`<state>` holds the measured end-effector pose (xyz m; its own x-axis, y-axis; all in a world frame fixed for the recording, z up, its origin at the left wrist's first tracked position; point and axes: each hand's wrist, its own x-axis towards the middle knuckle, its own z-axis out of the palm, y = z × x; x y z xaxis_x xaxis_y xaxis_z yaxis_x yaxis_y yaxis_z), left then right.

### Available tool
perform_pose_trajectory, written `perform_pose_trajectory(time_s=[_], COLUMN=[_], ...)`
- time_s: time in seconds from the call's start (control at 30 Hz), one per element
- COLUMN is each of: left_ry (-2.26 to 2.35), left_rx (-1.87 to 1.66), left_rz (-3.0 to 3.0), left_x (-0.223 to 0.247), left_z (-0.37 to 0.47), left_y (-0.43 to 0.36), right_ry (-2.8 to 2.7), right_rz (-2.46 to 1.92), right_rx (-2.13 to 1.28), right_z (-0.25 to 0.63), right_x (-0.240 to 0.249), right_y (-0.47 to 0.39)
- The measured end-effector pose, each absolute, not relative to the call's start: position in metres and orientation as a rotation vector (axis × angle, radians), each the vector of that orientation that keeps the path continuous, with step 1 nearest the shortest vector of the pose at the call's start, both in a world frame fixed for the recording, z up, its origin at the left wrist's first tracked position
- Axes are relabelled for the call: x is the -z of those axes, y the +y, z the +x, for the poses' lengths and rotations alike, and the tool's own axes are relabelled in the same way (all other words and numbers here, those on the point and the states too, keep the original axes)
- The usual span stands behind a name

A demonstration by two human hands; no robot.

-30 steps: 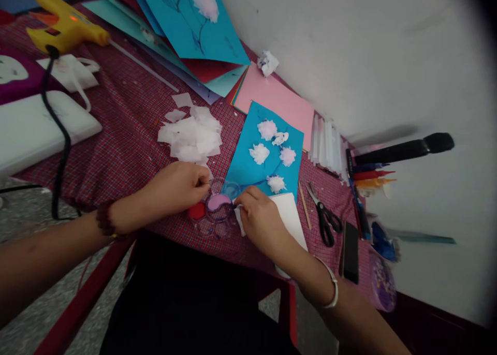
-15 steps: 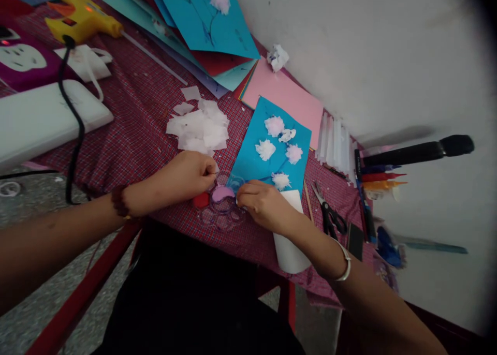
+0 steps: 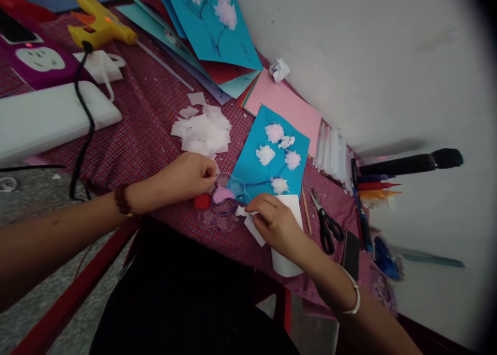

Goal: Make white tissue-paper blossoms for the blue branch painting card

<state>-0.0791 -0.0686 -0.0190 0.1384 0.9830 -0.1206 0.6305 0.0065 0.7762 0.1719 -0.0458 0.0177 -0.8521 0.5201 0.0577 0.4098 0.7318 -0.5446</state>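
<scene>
Head view: right hand [image 3: 277, 223] has eased back from palette [image 3: 223, 209] since half-second ago — white paper scrap [image 3: 240, 210], pinched in fingertips, now visible beside palette, apparently freed. Left hand [image 3: 194, 175] curled near palette's edge — cannot tell grip.

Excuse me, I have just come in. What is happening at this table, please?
Someone's right hand pinches a bit of white paper beside the paint palette. The left hand is closed near the palette; whether it holds anything is unclear. Beyond lies a blue card with white and pale pink flowers on it.
</scene>
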Motion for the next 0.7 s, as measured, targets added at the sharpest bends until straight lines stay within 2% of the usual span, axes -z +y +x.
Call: perform_pose_trajectory(time_s=[0.43, 0.7], left_ry=[1.711, 1.563], left_rx=[-0.597, -0.512], left_rz=[1.471, 1.517], left_x=[0.007, 0.007], left_z=[-0.072, -0.072], left_y=[-0.096, -0.122], right_ry=[-2.88, -3.055], right_rz=[-0.825, -0.916], right_rx=[-0.591, -0.491], right_z=[0.159, 0.158], right_x=[-0.01, -0.016], right_y=[-0.066, -0.073])
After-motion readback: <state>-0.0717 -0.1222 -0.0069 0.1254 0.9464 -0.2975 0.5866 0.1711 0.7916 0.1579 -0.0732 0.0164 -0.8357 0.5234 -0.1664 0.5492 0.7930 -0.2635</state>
